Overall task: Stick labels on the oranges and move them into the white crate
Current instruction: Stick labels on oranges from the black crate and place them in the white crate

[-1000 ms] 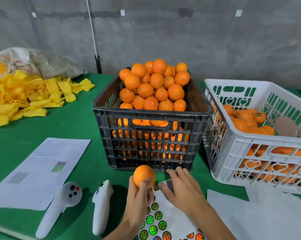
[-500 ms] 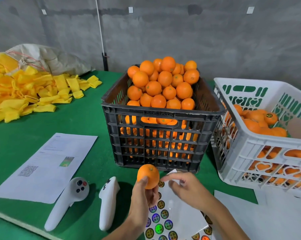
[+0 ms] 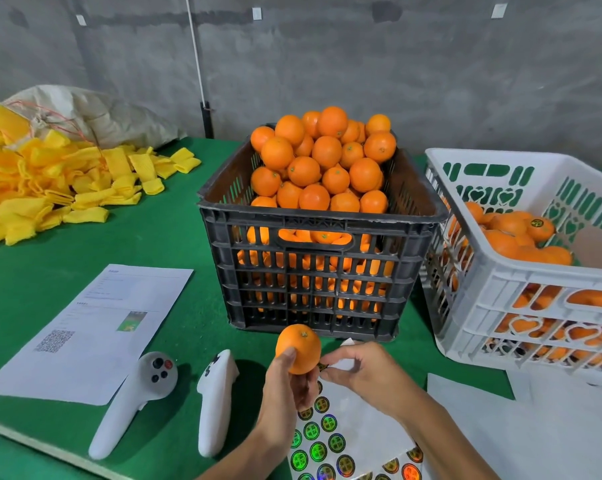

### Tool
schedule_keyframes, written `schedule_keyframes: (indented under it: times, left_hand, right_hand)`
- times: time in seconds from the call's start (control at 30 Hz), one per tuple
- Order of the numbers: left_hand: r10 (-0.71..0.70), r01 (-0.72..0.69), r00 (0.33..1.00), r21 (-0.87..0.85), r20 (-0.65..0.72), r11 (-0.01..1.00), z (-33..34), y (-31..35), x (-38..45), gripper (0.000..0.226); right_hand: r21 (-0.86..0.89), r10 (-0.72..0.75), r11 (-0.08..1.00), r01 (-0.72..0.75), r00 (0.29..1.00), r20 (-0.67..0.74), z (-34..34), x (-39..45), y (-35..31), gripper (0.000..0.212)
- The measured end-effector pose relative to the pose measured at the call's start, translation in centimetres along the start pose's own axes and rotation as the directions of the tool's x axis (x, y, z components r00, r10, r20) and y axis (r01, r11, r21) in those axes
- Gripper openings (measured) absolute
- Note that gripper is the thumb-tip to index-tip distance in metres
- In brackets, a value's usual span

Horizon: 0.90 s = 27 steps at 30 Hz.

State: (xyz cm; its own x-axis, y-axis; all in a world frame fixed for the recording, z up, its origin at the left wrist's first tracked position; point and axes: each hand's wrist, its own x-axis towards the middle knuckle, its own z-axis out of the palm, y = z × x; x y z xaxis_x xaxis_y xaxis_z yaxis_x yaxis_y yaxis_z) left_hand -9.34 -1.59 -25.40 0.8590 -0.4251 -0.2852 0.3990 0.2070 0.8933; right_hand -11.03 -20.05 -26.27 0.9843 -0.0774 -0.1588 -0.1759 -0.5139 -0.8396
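Observation:
My left hand (image 3: 289,386) grips an orange (image 3: 299,346) upright in front of the black crate (image 3: 313,271), which is heaped with oranges (image 3: 322,161). My right hand (image 3: 362,368) pinches a small round label (image 3: 324,367) right at the orange's lower right side. Beneath both hands lies the white label sheet (image 3: 344,434) with several shiny round stickers. The white crate (image 3: 535,278) stands to the right, partly filled with oranges, one of them (image 3: 539,227) bearing a label.
Two white controllers (image 3: 133,403) (image 3: 214,400) lie on the green table left of my hands. A printed paper (image 3: 95,327) lies further left. Yellow foam sleeves (image 3: 50,188) and a sack (image 3: 95,116) fill the far left. White sheets (image 3: 535,427) lie at the front right.
My right hand lifted a label off the sheet and brought it to the orange's side. My left hand kept holding the orange up.

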Motion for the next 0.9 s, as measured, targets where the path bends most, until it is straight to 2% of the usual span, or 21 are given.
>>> schedule_keyframes:
  times: [0.13,0.23,0.47,0.7,0.9]
  left_hand:
    - [0.012,-0.012,1.000,0.027,-0.013,1.000,0.07,0.02,-0.02,0.060]
    - [0.019,-0.019,1.000,0.040,-0.004,0.999,0.09,0.01,0.00,0.064]
    - [0.047,-0.048,0.999,0.048,0.013,0.998,-0.09,-0.19,0.15,0.074]
    - [0.026,-0.026,1.000,0.067,0.006,0.997,-0.23,-0.17,0.14,0.071]
    - [-0.037,0.037,0.999,-0.002,0.008,0.999,-0.15,-0.05,0.23,0.066]
  right_hand:
    - [-0.045,-0.066,0.997,0.066,0.998,0.005,-0.01,-0.13,-0.10,0.019]
    - [-0.039,-0.088,0.995,0.088,0.996,0.005,-0.11,-0.26,-0.30,0.020]
    - [-0.065,-0.076,0.994,0.085,0.988,0.137,-0.20,-0.50,-0.40,0.026]
    - [-0.108,-0.105,0.987,0.116,0.989,0.100,-0.04,-0.18,0.00,0.018]
    - [-0.135,-0.084,0.987,0.087,0.996,0.031,0.10,0.11,0.60,0.032]
